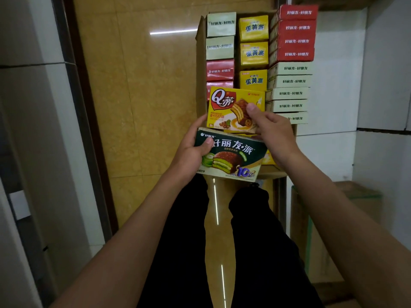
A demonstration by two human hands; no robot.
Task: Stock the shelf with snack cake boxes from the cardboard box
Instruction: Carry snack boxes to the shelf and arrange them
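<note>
Above the cardboard box [200,63], the left hand [191,150] has its fingers wrapped around a green snack cake box [231,156], while the right hand [275,134] pinches a yellow snack cake box [229,110] just beyond it.

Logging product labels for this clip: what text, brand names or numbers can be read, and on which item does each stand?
"Q蒂": yellow box under the right hand.
"好丽友·派" and "10": green box in the left hand.
"蛋黄派": yellow boxes in the cardboard box.
"好丽友·好丽友": red boxes and pale green boxes, on their sides.
The smaller print on both held boxes is too blurred to read.
</note>
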